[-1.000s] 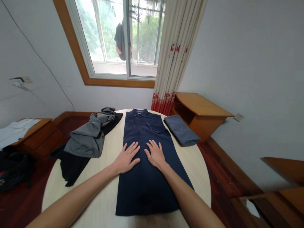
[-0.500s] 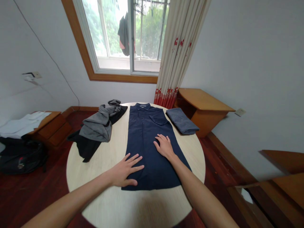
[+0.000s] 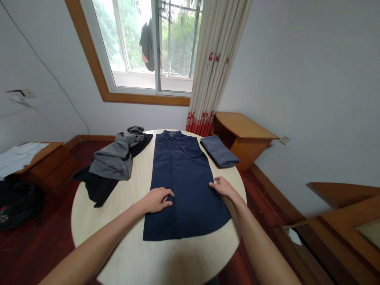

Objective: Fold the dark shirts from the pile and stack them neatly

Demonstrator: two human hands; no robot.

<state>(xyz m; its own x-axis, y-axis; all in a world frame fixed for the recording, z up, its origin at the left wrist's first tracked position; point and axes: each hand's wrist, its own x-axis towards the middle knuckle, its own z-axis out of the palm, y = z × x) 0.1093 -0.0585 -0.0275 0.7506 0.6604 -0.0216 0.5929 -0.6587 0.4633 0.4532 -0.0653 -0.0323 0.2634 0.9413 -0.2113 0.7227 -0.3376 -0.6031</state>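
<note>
I count two hands, my left hand (image 3: pixel 157 200) and my right hand (image 3: pixel 224 187), and one round table (image 3: pixel 130 237). On it: one navy shirt (image 3: pixel 187 182), one folded blue-grey cloth (image 3: pixel 219 151), one grey-and-black heap (image 3: pixel 114 160). Beyond: one window (image 3: pixel 156 47), one curtain (image 3: pixel 215 67), two wall sockets (image 3: pixel 285 139), one black bag (image 3: pixel 19 204).

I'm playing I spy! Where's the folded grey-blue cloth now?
In the head view, the folded grey-blue cloth lies on the far right of the round pale table, just right of the navy collared shirt.
</note>
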